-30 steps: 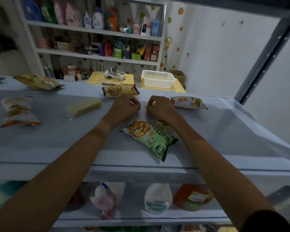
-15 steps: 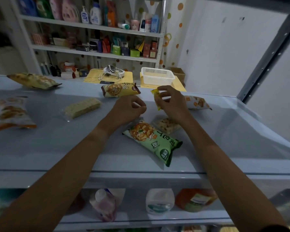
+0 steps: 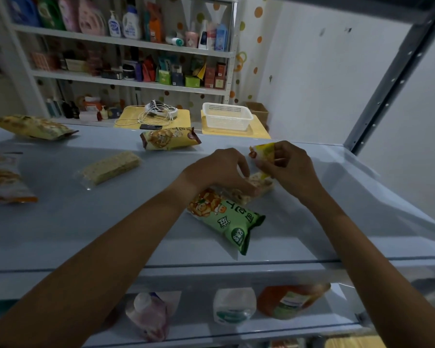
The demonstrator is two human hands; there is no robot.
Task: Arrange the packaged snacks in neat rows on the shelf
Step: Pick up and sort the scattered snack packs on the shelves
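- My right hand (image 3: 290, 169) pinches a small yellow snack packet (image 3: 263, 152), crinkly and glossy, lifted just above the shelf (image 3: 60, 229).
- My left hand (image 3: 219, 170) curls down over a clear-wrapped pale snack bar (image 3: 258, 185) lying on the shelf; my fingertips press on its wrapper, though I cannot tell whether I grip it.
- Just in front of that bar lies a green snack bag (image 3: 226, 219), puffy, pillow-shaped, with crimped ends, set at a slant and touching the bar's near end.
- The shelf is a smooth, pale blue-grey sheet with a dull sheen and a straight front lip.
- Farther back sits a yellow snack bag with brown ends (image 3: 170, 138), near the rear edge.
- To the left, a flat rectangular wafer block in clear film (image 3: 111, 167) lies at an angle, well apart from my hands.
- At the far left edge lie an orange-and-white bag (image 3: 3, 182) and, behind it, a long yellow bag (image 3: 33, 126).
- Bare shelf stretches between the wafer block and my left forearm, and along the front lip.
- A grey perforated steel post (image 3: 397, 79) rises at the right rear corner.
- Beyond the shelf, a white slotted plastic basket (image 3: 226, 116) sits on a yellow surface.
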